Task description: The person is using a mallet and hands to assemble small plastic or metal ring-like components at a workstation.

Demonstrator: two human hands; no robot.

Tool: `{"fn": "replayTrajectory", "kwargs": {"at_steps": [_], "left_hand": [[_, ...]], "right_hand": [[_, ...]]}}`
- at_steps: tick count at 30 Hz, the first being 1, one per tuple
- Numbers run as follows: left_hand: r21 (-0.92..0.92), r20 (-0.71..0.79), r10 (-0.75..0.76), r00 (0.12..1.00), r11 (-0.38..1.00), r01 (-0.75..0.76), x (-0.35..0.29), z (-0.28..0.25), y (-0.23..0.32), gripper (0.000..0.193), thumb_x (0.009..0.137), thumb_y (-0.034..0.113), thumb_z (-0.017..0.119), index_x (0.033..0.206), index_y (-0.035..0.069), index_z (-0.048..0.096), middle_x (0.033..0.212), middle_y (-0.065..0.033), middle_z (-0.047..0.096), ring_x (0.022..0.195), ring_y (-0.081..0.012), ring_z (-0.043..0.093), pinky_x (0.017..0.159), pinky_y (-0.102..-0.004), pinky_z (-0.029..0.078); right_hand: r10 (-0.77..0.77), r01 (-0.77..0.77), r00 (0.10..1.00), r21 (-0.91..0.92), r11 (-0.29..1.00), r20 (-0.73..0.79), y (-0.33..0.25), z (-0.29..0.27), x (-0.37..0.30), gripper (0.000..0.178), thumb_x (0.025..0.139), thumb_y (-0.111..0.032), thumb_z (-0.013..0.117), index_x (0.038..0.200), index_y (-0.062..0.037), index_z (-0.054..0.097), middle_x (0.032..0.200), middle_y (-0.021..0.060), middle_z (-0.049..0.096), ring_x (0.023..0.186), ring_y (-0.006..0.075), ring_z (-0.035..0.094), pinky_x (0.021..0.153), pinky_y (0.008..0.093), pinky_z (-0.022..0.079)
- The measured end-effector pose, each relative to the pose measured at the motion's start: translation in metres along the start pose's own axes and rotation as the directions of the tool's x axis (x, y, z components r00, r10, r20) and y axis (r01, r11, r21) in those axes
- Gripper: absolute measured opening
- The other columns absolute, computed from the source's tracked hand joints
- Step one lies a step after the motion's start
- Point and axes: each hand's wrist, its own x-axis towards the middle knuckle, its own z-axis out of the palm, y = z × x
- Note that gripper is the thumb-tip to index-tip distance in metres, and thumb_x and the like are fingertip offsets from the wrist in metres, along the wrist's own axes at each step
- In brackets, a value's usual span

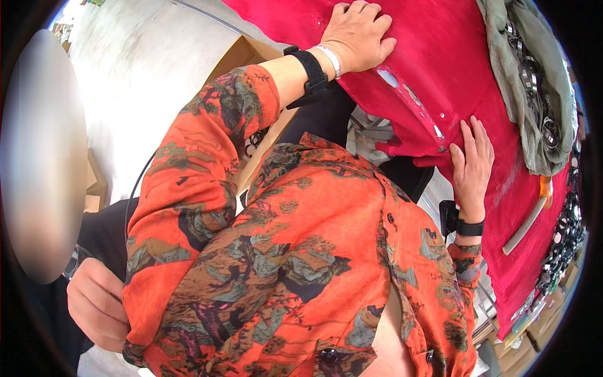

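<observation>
A bright red cloth (433, 38) covers the work surface in front of me. Along its near part run torn holes that show something pale underneath. My left hand (360, 36) rests on the cloth at the top, back upward, fingers bent down and slightly apart, thumb out to the side. Lower and to the right, my right hand (474, 163) lies flat on the cloth beside the torn part, its fingers stretched out. Neither hand shows anything held. To the right of it lies a tool with an orange end and a grey, slightly curved bar (525, 226).
A grey-green cloth (505, 81) with dark shiny metal pieces (531, 75) lies at the right. Many small black and metal parts (561, 229) line the right edge. An open cardboard box (242, 55) stands at left. Another person's hand (97, 305) shows at lower left.
</observation>
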Motion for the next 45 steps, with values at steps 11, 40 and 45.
{"fn": "replayTrajectory", "kwargs": {"at_steps": [11, 40, 45], "left_hand": [[-0.034, -0.001, 0.009, 1.000, 0.999, -0.009, 0.0002, 0.0021, -0.0005, 0.042, 0.083, 0.039, 0.060, 0.114, 0.011, 0.064, 0.123, -0.0104, 0.059, 0.119, -0.0281, 0.051, 0.098, -0.0480, 0.037], [-0.039, 0.026, -0.037, 0.999, 0.998, 0.038, -0.0010, -0.0007, 0.0011, 0.043, 0.084, 0.038, 0.059, 0.118, 0.011, 0.063, 0.126, -0.0110, 0.057, 0.122, -0.0285, 0.049, 0.101, -0.0473, 0.035], [-0.055, 0.040, -0.039, 0.998, 0.998, 0.041, -0.0019, -0.0017, 0.0017, 0.043, 0.085, 0.038, 0.059, 0.118, 0.011, 0.063, 0.126, -0.0111, 0.057, 0.123, -0.0285, 0.048, 0.101, -0.0472, 0.035]], "right_hand": [[0.008, -0.008, 1.000, 0.007, 1.000, -0.006, -0.0027, -0.0028, 0.0014, 0.045, 0.094, -0.033, 0.054, 0.132, -0.0085, 0.055, 0.142, 0.0121, 0.047, 0.131, 0.0319, 0.043, 0.109, 0.0451, 0.030], [0.011, -0.010, 1.000, 0.019, 1.000, -0.010, -0.0035, -0.0047, 0.0020, 0.047, 0.093, -0.034, 0.056, 0.132, -0.0079, 0.054, 0.141, 0.0135, 0.047, 0.131, 0.0333, 0.043, 0.108, 0.0457, 0.031], [0.012, -0.012, 1.000, 0.023, 1.000, -0.008, -0.0040, -0.0053, 0.0012, 0.047, 0.093, -0.034, 0.056, 0.132, -0.0076, 0.055, 0.142, 0.0140, 0.047, 0.130, 0.0339, 0.043, 0.108, 0.0457, 0.031]]}}
